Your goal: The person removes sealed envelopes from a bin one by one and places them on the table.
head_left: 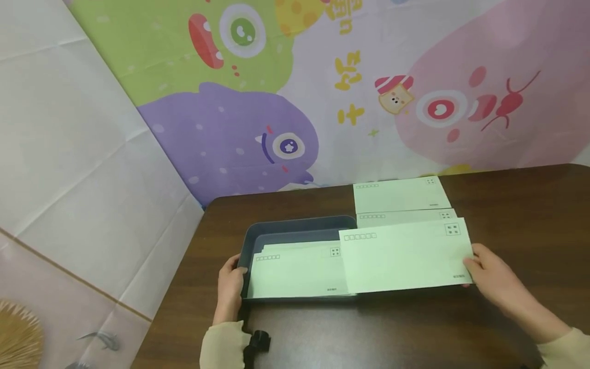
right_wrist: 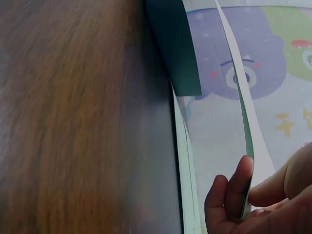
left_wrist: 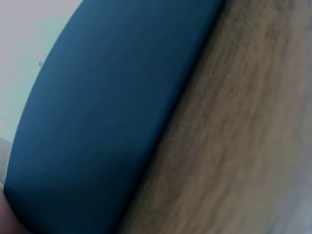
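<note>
sideways long axis, held envelope (head_left: 405, 259), stamp box (head_left: 452, 229) rightward

one tray (head_left: 297, 229), one table (head_left: 521, 210), at least five envelopes (head_left: 405, 259) (exact count hidden)

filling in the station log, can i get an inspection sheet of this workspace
Surface: dark wood-grain table
Job's things: dark tray containing pale envelopes; raised envelope overlapping the tray's right side in the head view; more envelopes lying beyond it
Clutter: nothing seen
Left grip: holds the tray's left side
Right grip: pinches the raised envelope's right edge
Cables: nothing seen
Surroundings: cartoon-printed cloth behind the table; pale sheeting at left
</note>
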Motion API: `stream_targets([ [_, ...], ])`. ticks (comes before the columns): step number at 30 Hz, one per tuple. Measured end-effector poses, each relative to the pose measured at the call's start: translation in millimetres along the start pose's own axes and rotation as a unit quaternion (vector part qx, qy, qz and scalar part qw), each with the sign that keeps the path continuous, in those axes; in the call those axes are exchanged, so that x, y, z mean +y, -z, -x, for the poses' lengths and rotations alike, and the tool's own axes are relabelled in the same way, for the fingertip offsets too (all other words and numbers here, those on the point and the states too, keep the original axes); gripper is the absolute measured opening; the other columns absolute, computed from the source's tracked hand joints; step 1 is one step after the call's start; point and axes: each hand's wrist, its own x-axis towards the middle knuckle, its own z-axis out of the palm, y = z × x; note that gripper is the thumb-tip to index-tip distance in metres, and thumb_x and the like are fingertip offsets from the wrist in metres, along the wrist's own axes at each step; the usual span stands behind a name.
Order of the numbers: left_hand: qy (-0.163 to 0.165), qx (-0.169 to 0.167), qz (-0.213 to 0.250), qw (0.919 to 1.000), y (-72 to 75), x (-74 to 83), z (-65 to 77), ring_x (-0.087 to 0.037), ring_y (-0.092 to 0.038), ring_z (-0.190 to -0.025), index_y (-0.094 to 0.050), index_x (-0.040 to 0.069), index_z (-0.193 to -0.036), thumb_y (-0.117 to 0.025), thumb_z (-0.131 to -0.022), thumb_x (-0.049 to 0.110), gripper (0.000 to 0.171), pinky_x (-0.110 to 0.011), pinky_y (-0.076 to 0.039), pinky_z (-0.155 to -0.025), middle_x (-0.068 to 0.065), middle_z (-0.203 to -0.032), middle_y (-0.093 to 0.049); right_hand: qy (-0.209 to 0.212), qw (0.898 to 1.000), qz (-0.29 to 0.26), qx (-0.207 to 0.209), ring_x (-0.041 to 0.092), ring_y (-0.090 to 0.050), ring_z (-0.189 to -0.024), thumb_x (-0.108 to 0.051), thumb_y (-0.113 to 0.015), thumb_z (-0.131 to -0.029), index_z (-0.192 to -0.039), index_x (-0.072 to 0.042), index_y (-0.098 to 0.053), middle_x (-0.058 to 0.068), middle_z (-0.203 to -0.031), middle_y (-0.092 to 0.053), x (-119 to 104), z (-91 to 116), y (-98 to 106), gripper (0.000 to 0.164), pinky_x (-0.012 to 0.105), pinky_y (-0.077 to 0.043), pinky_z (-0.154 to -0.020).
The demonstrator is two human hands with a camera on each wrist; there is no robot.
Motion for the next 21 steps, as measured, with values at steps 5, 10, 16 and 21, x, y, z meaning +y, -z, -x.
stream_targets([
  [5, -0.002, -0.002, 0.000, 1.0000, 0.2, 0.3, -0.5, -0.038, -0.043, -0.113, -0.045, -0.002, -0.129, -0.036, -0.086, 0.000, 0.043, -0.052, -0.031, -0.096, -0.025, -0.129, -0.044, -0.006, 1.000, -0.006, -0.018, 0.006, -0.051, -0.069, -0.007, -0.023, -0.097, -0.119, 0.020, -0.027, 0.031, -0.102, -0.053, 8, 4, 7, 0.035, 0.027, -0.040, -0.058],
  [10, -0.001, -0.002, -0.003, 1.0000, 1.7, -0.7, -0.3, -0.038, -0.042, -0.113, -0.045, -0.002, -0.129, -0.036, -0.087, 0.000, 0.043, -0.052, -0.031, -0.095, -0.025, -0.130, -0.044, -0.012, 1.000, 0.009, -0.020, 0.006, -0.051, -0.067, -0.006, -0.023, -0.096, -0.119, 0.021, -0.027, 0.028, -0.096, -0.056, 14, 8, 13, 0.035, 0.026, -0.039, -0.058],
  [16, -0.002, -0.003, -0.004, 1.0000, 0.7, -1.1, -0.6, -0.038, -0.042, -0.113, -0.044, -0.002, -0.129, -0.036, -0.087, 0.000, 0.043, -0.052, -0.031, -0.096, -0.024, -0.130, -0.044, -0.025, 0.997, 0.070, -0.021, 0.010, -0.049, -0.067, -0.008, -0.026, -0.096, -0.114, 0.019, -0.032, 0.010, -0.081, -0.059, 19, 10, 20, 0.033, 0.025, -0.035, -0.057],
  [21, 0.001, -0.004, -0.004, 1.0000, 0.5, 0.0, -0.4, -0.039, -0.041, -0.116, -0.044, -0.002, -0.130, -0.036, -0.087, 0.000, 0.043, -0.054, -0.028, -0.098, -0.025, -0.131, -0.043, -0.038, 0.992, 0.119, -0.020, 0.014, -0.045, -0.066, -0.012, -0.025, -0.096, -0.114, 0.017, -0.032, 0.004, -0.075, -0.057, 23, 9, 26, 0.035, 0.027, -0.031, -0.057],
])
